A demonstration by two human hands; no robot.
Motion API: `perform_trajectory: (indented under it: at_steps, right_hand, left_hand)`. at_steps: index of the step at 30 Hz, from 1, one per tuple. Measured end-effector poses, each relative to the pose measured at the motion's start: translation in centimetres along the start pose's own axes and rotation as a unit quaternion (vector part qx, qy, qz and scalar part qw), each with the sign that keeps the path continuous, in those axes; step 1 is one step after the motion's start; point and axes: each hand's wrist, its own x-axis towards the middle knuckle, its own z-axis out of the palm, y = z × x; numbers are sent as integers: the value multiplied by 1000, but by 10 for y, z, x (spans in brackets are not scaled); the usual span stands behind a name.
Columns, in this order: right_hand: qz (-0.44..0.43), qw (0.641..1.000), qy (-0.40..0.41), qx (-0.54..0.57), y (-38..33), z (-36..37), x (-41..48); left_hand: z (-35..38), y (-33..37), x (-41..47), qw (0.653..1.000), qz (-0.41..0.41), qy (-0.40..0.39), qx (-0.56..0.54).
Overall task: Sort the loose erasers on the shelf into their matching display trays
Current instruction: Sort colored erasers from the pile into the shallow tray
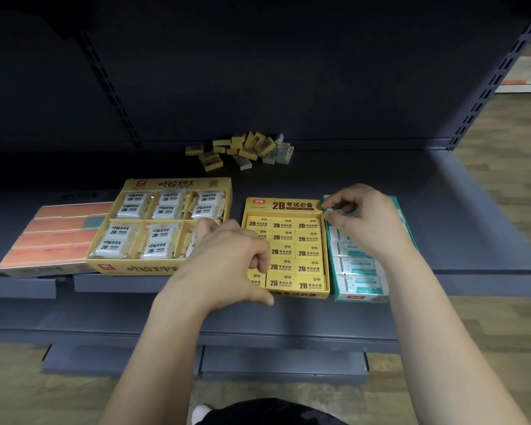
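Note:
A pile of loose erasers (pixel 242 148), yellow ones and white-teal ones, lies at the back of the dark shelf (pixel 457 216). In front stands a yellow 2B tray (pixel 284 205) filled with yellow erasers, and to its right a teal tray (pixel 362 297) of white-teal erasers. My right hand (pixel 362 222) pinches a white-teal eraser (pixel 331 214) at the back left corner of the teal tray. My left hand (pixel 227 259) hovers with curled fingers over the left column of the yellow tray; nothing shows in it, and it hides the erasers beneath.
A larger yellow tray (pixel 172 183) with wrapped white 2B erasers sits left of the hands. A flat orange box (pixel 59 231) lies at the far left, near the shelf's front edge. Slotted uprights run up the back panel. Wooden floor shows to the right.

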Motion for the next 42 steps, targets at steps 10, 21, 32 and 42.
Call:
perform_trajectory:
  at_steps: [10,21,32,42]
  right_hand:
    - [-1,1000,-8,-18,-2,0,0]
    - [-2,997,-55,-55,-37,-9,57]
    - [-11,989,-38,-141,-56,58,155]
    - [18,984,13,-177,-43,102,183]
  left_hand:
    - [0,5,2,1000,-7,-9,-13]
    - [-40,-47,28,982,-38,116,-141]
    - [-62,-116,62,973,-80,99,-195]
    - [-67,-169,103,969,-143,83,-184]
